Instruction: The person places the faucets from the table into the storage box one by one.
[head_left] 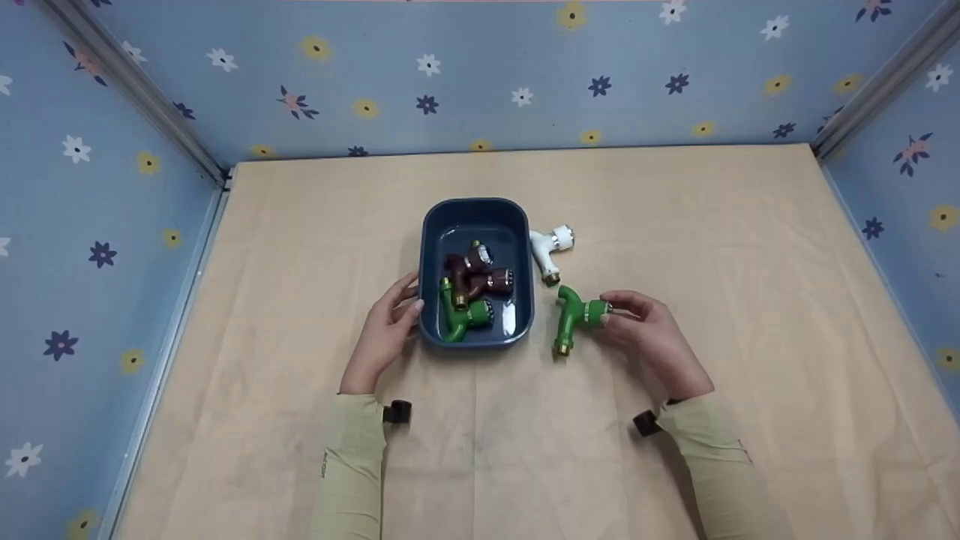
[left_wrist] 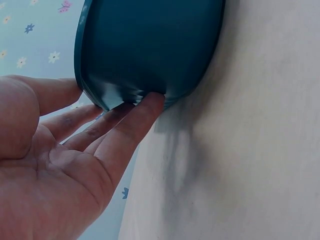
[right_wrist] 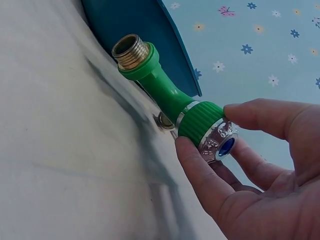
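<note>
A dark blue bin [head_left: 477,208] stands upright on the table. Inside it lie a green tap [head_left: 459,319] and two brown taps, one brown tap [head_left: 495,281] partly under the other brown tap [head_left: 459,274]. My left hand [head_left: 386,330] rests against the bin's left side; in the left wrist view its nearly straight fingers [left_wrist: 132,122] touch the outer wall. To the right of the bin, my right hand [head_left: 652,337] pinches another green tap [head_left: 571,319] by its knob, thumb and fingers around it. The tap's threaded brass end [right_wrist: 131,51] points away from the palm in the right wrist view.
A white tap [head_left: 551,244] lies just right of the bin, close to its wall. Beige cloth [head_left: 315,225] covers the table. Blue flowered panels [head_left: 480,75] rise at the back and both sides, with metal posts [head_left: 870,90] at the corners.
</note>
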